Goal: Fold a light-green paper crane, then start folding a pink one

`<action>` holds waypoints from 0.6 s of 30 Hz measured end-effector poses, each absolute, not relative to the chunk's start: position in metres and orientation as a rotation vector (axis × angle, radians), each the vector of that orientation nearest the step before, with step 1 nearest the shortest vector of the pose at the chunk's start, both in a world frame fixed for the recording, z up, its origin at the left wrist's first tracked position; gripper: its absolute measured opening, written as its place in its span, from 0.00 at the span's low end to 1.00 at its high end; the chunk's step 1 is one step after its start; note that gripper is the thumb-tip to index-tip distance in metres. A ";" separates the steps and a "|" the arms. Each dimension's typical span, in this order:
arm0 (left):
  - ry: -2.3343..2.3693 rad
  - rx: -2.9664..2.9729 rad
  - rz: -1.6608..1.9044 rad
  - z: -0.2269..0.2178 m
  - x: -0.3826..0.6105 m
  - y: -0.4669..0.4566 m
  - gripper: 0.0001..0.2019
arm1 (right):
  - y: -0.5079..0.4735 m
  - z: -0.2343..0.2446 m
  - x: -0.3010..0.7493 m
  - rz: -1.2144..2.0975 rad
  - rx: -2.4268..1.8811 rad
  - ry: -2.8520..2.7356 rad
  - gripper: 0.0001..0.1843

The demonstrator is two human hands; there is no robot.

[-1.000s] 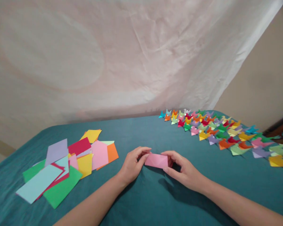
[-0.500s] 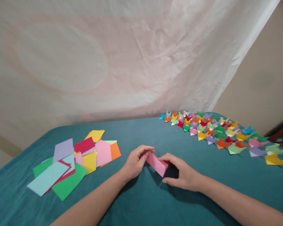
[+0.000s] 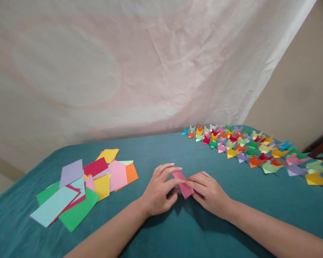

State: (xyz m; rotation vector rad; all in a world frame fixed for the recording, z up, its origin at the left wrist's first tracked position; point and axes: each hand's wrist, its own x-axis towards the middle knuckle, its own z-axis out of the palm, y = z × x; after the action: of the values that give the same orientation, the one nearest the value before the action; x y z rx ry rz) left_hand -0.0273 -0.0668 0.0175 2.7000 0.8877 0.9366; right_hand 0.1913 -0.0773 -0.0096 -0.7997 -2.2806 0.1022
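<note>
A small folded piece of pink paper (image 3: 186, 190) is held between my two hands, tilted above the table. My left hand (image 3: 158, 192) has its fingers curled around the paper's left side, with one fingertip lying across its face. On the right side, my right hand (image 3: 212, 196) pinches the paper's edge between thumb and fingers. Part of the paper is hidden behind the fingers of both hands.
A loose pile of coloured paper sheets, with a light blue sheet (image 3: 55, 206) and a green one (image 3: 80, 209), lies at left. Rows of folded paper birds (image 3: 278, 153) stand at right on the teal cloth (image 3: 156, 150). A pale curtain (image 3: 150, 71) hangs behind.
My right hand has closed from an open curve onto the paper's right edge. My left fingers have shifted across its face, and the paper has turned steeper.
</note>
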 end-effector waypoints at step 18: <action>0.837 3.000 0.462 0.012 -0.034 -0.056 0.06 | -0.070 -0.013 0.195 0.129 -0.963 -2.313 0.11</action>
State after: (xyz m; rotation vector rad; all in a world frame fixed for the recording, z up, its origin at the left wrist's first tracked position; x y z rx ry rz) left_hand -0.0343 -0.0557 0.0116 2.9998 0.8365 0.4622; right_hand 0.1947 -0.0703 -0.0129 -0.9634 -2.3135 0.1286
